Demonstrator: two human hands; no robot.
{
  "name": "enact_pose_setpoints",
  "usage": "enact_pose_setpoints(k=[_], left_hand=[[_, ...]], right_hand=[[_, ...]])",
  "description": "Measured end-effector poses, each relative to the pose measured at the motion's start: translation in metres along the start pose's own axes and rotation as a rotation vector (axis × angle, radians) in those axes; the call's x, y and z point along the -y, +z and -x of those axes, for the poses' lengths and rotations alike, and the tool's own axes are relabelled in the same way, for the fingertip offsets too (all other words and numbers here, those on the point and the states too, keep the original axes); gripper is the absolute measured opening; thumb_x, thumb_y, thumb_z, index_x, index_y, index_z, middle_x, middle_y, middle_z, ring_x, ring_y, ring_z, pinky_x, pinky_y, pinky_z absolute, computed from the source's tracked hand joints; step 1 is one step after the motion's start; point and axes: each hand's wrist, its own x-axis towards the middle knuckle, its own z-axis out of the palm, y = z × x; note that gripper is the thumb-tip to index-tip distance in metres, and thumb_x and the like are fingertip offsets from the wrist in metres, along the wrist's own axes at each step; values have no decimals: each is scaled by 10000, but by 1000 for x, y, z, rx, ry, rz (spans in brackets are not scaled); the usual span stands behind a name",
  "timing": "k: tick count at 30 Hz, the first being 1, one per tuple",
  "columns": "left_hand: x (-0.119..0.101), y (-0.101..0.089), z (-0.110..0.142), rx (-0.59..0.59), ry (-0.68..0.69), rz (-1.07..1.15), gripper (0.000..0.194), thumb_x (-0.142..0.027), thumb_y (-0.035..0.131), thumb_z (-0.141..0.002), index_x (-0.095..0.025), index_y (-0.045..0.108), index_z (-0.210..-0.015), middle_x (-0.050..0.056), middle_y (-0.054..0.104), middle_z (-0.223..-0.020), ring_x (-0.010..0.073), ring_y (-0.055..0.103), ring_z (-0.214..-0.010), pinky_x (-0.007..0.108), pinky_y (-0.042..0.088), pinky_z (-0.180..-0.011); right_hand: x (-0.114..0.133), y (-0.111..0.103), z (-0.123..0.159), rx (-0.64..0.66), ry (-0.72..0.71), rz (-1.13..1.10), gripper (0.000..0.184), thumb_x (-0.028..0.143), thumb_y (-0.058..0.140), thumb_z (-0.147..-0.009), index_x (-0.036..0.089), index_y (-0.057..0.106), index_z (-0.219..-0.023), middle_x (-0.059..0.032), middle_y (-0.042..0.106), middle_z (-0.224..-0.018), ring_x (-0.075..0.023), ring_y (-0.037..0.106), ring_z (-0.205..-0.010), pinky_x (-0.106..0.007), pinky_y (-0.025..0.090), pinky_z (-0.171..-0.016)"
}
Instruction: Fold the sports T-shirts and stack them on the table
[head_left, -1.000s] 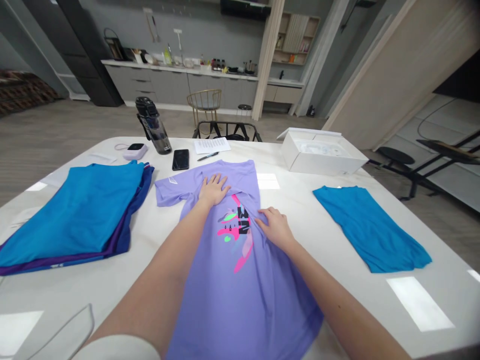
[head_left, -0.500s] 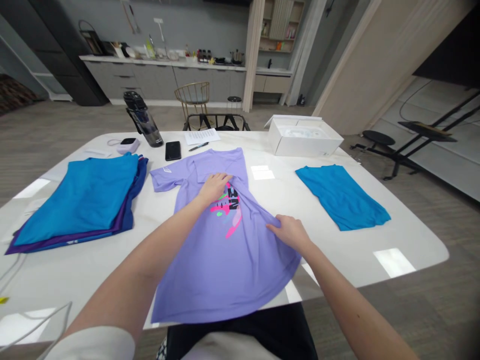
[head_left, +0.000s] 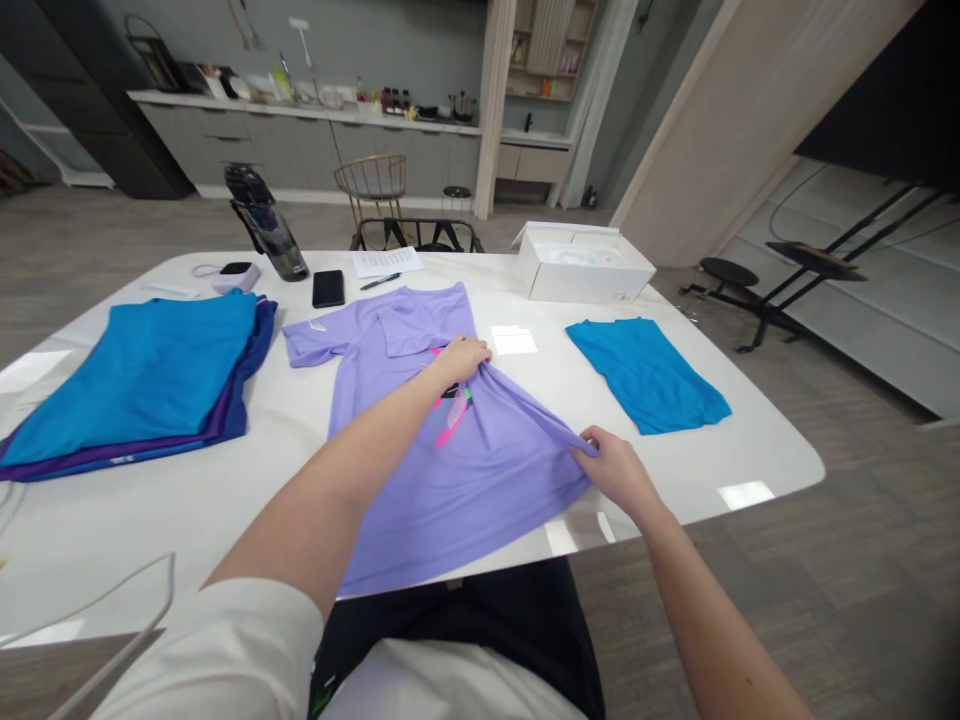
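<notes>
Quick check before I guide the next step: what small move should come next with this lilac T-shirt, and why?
Probably the right hand should carry its pinched edge of the lilac T-shirt inward toward the left hand, because the left hand holds the shirt's middle while that side is lifted off the table.

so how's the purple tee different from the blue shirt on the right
The purple T-shirt is lavender with a pink and black print, while the blue shirt is plain bright blue on the side showing. The purple T-shirt is gathered up between the left hand and the right hand, while the blue shirt lies folded and untouched. The purple T-shirt also covers more of the table than the blue shirt. Both lie on the white table.
</notes>
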Motion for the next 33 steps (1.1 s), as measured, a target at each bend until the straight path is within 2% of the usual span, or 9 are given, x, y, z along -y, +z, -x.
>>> enact_pose_setpoints(k=[3,8,11,14,17,21,25,31,33], left_hand=[[6,-5,2,-42,-23,19,378,-22,471,-819,-209,724,-1030,97,698,-1079,235,618,-1089,373,421,-917],[29,-27,29,-226,-52,152,337,-54,455,-814,-178,729,-966,93,681,-1022,227,620,-983,364,464,-899],[38,-32,60,-303,-135,214,334,-50,459,-789,-175,729,-941,87,667,-1004,228,614,-981,366,481,-906],[32,-23,100,-272,-254,211,376,-37,469,-782,-188,731,-1005,94,653,-1086,243,600,-1052,393,485,-941],[8,-7,138,-230,-244,249,442,-19,452,-809,-199,711,-1119,94,631,-1201,227,585,-1134,386,479,-993],[-40,3,173,-207,-100,274,335,-146,452,-958,-205,676,-1200,96,628,-1262,218,588,-1180,397,454,-1047],[-92,-7,196,-148,-27,265,347,-373,504,-1009,-213,630,-1290,102,607,-1334,239,564,-1230,434,411,-1093],[-153,-32,233,-25,-9,263,554,-584,562,-944,-244,563,-1381,120,530,-1458,286,502,-1320,510,351,-1125],[-166,-36,246,7,-24,264,552,-556,608,-927,-252,555,-1385,119,520,-1472,295,501,-1319,509,382,-1094]], right_hand=[[14,-10,21,2,-97,-253,162,379,629,-858,220,653,-843,15,623,-682,-171,561,-642,-275,366,-615],[74,-18,68,41,-317,-483,208,416,642,-909,212,679,-907,26,585,-684,-139,508,-613,-259,395,-597],[110,-3,92,96,-527,-429,126,317,623,-943,219,685,-992,20,600,-723,-135,527,-636,-259,418,-633],[130,27,105,191,-704,-281,137,290,651,-945,229,679,-1064,1,663,-827,-153,598,-727,-283,444,-716],[129,56,107,254,-802,-186,237,393,699,-929,238,670,-1106,-14,694,-922,-184,640,-831,-313,461,-788],[109,71,98,118,-775,-33,194,350,626,-979,224,667,-1121,-67,677,-1032,-233,621,-962,-373,459,-864],[85,66,93,4,-708,77,201,306,591,-993,243,665,-1169,-101,647,-1133,-259,595,-1021,-427,443,-903],[46,54,95,61,-756,13,347,425,730,-892,278,664,-1199,-104,590,-1324,-303,524,-1220,-463,419,-992],[37,54,96,62,-754,-12,392,433,748,-873,272,655,-1218,-108,585,-1337,-305,514,-1240,-463,414,-1001]])
